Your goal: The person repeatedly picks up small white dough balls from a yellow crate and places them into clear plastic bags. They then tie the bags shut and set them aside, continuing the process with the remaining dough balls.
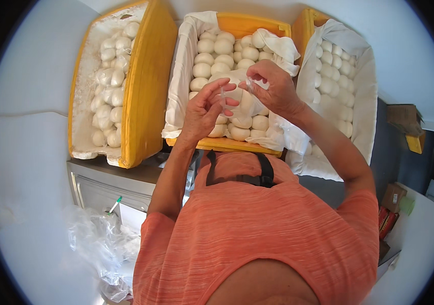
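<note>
A thin translucent plastic bag (pixel 240 91) spans my hands above the middle yellow crate (pixel 254 23), which is lined with white cloth (pixel 176 119) and packed with several round white balls (pixel 222 46). My left hand (pixel 207 107) holds the bag between thumb and fingers, with some fingers spread. At upper right of it, my right hand (pixel 273 89) pinches the bag's gathered edge. Part of the balls beneath is hidden by the bag and hands.
A left yellow crate (pixel 148 81) holds similar balls in plastic. A right cloth-lined crate (pixel 359 91) holds more. Crumpled plastic bags (pixel 100 244) and a green-capped pen (pixel 115 205) lie at lower left. Cardboard boxes (pixel 401 113) sit at right.
</note>
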The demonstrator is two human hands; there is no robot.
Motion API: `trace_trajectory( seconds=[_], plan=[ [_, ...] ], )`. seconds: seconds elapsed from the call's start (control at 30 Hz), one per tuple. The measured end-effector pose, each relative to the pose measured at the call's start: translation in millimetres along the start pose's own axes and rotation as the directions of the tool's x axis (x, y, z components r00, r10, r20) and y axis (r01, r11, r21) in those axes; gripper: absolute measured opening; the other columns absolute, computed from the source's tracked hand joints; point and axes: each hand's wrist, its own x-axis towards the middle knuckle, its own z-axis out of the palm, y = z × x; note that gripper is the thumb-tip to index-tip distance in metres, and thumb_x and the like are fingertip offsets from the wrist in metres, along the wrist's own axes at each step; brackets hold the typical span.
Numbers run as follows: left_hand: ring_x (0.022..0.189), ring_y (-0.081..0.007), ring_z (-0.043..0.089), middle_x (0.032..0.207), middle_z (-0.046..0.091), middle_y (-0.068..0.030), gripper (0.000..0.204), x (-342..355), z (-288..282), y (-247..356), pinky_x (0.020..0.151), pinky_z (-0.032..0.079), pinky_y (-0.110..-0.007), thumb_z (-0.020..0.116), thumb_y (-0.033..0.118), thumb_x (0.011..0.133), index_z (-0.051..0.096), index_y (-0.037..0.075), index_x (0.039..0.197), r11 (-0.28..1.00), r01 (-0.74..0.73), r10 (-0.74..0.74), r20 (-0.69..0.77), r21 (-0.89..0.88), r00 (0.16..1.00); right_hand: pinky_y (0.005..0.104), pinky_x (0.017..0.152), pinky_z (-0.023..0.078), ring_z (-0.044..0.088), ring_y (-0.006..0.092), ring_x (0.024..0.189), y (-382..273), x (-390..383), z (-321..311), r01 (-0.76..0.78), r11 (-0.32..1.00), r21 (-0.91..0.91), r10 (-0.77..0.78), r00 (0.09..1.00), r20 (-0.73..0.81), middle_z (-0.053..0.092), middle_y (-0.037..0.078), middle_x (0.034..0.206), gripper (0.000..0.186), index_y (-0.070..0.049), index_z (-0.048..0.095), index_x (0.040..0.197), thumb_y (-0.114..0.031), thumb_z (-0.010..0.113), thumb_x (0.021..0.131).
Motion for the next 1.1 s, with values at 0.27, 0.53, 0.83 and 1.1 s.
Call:
trace_trajectory(
  seconds=[0.27, 0.53, 0.83, 1.1],
  plan=[
    [0.086, -0.0126, 0.064, 0.130, 0.051, -0.0164, 0.061, 8, 18, 2, 0.068, 0.052, -0.023, 0.051, -0.009, 0.086, 0.033, 0.008, 0.141, 1.000, 0.024, -0.024, -0.003, -0.020, 1.000, 0.0194, 0.043, 0.032, 0.045, 0.0054, 0.051, -33, -4, -6, -0.763, 0.309, 0.569, 0.546, 0.631, 0.550, 0.063, 0.005, 0.078, 0.057, 0.000, 0.042, 0.126, -0.016, 0.073, 0.081],
    [0.073, -0.0052, 0.054, 0.081, 0.059, 0.0014, 0.046, 3, 8, -5, 0.067, 0.044, -0.020, 0.062, -0.003, 0.079, 0.051, 0.005, 0.123, 0.981, 0.171, -0.172, -0.004, -0.088, 0.985, 0.0192, 0.041, 0.029, 0.042, 0.0039, 0.048, -21, -24, -13, -0.795, 0.245, 0.556, 0.591, 0.577, 0.564, 0.055, 0.000, 0.067, 0.034, -0.002, 0.053, 0.109, -0.006, 0.068, 0.079],
    [0.054, -0.0030, 0.042, 0.064, 0.050, 0.0059, 0.020, -5, -15, -13, 0.051, 0.035, -0.019, 0.071, 0.012, 0.079, 0.061, 0.002, 0.093, 0.938, 0.303, -0.293, -0.083, 0.168, 0.953, 0.0220, 0.060, 0.039, 0.048, 0.0073, 0.060, 10, -60, 9, -0.611, 0.127, 0.781, 0.647, 0.648, 0.402, 0.052, 0.000, 0.069, 0.014, -0.001, 0.056, 0.093, -0.002, 0.060, 0.079],
    [0.063, -0.0100, 0.047, 0.066, 0.053, 0.0023, 0.014, -20, -4, -6, 0.058, 0.038, -0.026, 0.068, 0.013, 0.082, 0.064, 0.002, 0.074, 0.938, 0.099, -0.149, 0.129, 0.331, 0.980, 0.0255, 0.056, 0.039, 0.040, 0.0080, 0.050, 14, -41, 44, -0.534, -0.184, 0.825, 0.750, 0.466, 0.469, 0.051, 0.002, 0.066, 0.013, -0.002, 0.054, 0.093, 0.000, 0.055, 0.081]
  ],
)
